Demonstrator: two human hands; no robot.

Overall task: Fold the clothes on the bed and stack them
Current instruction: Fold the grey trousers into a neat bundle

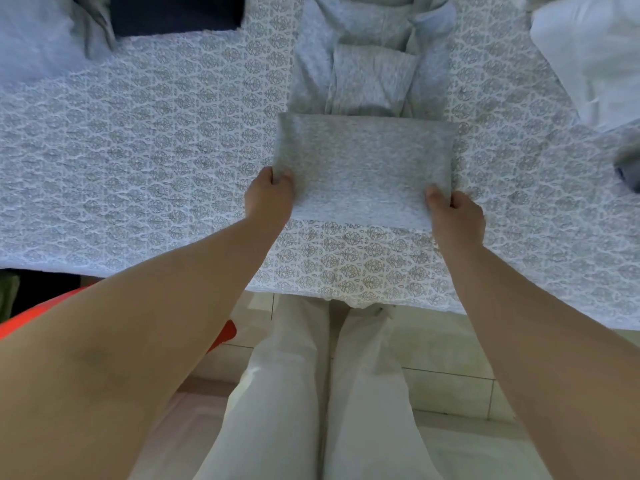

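On the bed (138, 150), the folded garment (363, 168) lies centre, dark cloth (176, 12) far left, white cloth (595, 53) far right.

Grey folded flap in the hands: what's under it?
The grey garment is gripped at both near corners by the left hand and right hand. Its lower layers and the patterned bedsheet beneath are covered.

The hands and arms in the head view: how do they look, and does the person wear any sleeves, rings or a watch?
Both forearms are bare; no sleeve shows. The left hand and right hand wear no ring, watch or glove that shows. Fingernails look short and plain.
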